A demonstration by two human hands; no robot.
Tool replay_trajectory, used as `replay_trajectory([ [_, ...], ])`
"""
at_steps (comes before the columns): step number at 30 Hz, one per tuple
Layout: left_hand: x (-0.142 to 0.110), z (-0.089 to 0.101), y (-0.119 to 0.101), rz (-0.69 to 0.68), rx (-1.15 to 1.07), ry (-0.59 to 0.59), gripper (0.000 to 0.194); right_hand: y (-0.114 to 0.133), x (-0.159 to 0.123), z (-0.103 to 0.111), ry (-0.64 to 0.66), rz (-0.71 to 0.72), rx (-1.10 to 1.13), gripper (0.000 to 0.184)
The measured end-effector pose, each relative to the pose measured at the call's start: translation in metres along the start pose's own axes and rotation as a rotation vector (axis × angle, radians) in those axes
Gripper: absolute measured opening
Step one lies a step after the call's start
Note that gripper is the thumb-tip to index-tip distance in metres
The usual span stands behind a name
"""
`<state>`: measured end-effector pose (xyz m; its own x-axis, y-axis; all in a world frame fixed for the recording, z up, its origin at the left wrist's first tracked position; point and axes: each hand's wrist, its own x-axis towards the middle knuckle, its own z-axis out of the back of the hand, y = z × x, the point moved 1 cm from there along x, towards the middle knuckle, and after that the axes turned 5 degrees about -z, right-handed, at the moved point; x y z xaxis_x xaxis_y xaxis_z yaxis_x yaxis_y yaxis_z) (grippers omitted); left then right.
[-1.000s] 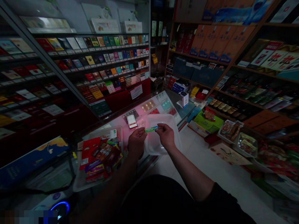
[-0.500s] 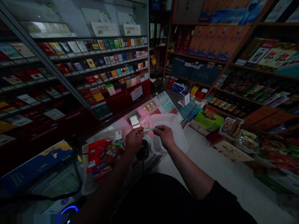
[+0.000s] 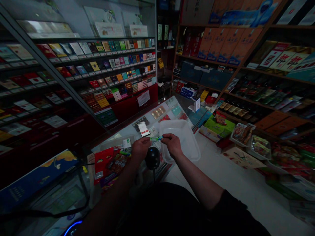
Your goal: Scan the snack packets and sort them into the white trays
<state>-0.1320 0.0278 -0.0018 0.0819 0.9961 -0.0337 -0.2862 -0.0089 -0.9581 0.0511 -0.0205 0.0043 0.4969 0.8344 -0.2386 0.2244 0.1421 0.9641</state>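
A slim green pack of chewing gum (image 3: 156, 139) is held level between my two hands. My left hand (image 3: 140, 148) pinches its left end. At the other end, the fingertips of my right hand (image 3: 172, 143) are closed on it. Just below the pack stands a black round-headed device (image 3: 152, 158) on a thin stem. Behind my left hand, a phone with a lit screen (image 3: 144, 131) lies on the glass counter. The white plastic tub (image 3: 194, 144) is under and beyond my right hand. Left of my left hand, another pale tub (image 3: 91, 183) holds several bright snack packets (image 3: 104, 160).
A blue box (image 3: 36, 175) lies on the counter at the left. Shelves of small packs (image 3: 110, 65) rise behind the counter (image 3: 130, 123). To the right are orange boxes (image 3: 226, 46), bottles (image 3: 265, 93), a green carton (image 3: 219, 126) and trays of snacks by the floor.
Between my fingers the gum pack has turned, its printed face rolling to a thin edge and then partly showing again. The view has shifted slightly, and the black device has come into sight.
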Motion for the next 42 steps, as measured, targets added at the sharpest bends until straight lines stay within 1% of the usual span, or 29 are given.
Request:
replay_trajectory([
  [5,0.002,0.002,0.000,0.013,-0.050,0.031,0.037,-0.008,-0.001,-0.008,-0.010,-0.005,-0.027,0.030],
  [8,0.002,0.005,-0.001,-0.016,0.002,0.013,0.038,-0.016,-0.001,-0.012,-0.015,0.011,-0.060,0.031],
  [11,0.000,0.009,-0.002,-0.133,0.120,0.039,0.038,-0.025,-0.002,-0.014,-0.031,0.046,-0.146,0.032],
  [14,-0.003,0.012,0.000,-0.271,0.237,0.070,0.037,-0.029,-0.006,-0.016,-0.032,0.135,-0.242,0.032],
  [16,-0.005,0.013,0.004,-0.295,0.270,0.091,0.041,-0.029,-0.009,-0.018,-0.025,0.183,-0.280,0.033],
  [19,-0.007,0.013,0.015,-0.289,0.258,0.130,0.049,-0.030,-0.012,-0.021,-0.020,0.206,-0.329,0.037],
  [23,-0.008,0.014,0.031,-0.305,0.261,0.163,0.054,-0.033,-0.012,-0.021,0.022,0.243,-0.419,0.044],
  [27,-0.009,0.015,0.045,-0.261,0.280,0.202,0.058,-0.043,-0.010,-0.016,0.061,0.210,-0.444,0.057],
  [31,-0.011,0.014,0.055,-0.268,0.280,0.218,0.057,-0.052,-0.009,-0.012,0.075,0.154,-0.425,0.065],
  [34,-0.013,0.012,0.061,-0.279,0.318,0.240,0.059,-0.055,-0.010,-0.010,0.075,0.113,-0.414,0.070],
  [37,-0.014,0.012,0.062,-0.300,0.405,0.264,0.063,-0.054,-0.012,-0.008,0.083,0.091,-0.381,0.070],
  [42,-0.016,0.012,0.057,-0.406,0.577,0.277,0.077,-0.050,-0.016,-0.006,0.090,0.084,-0.311,0.068],
])
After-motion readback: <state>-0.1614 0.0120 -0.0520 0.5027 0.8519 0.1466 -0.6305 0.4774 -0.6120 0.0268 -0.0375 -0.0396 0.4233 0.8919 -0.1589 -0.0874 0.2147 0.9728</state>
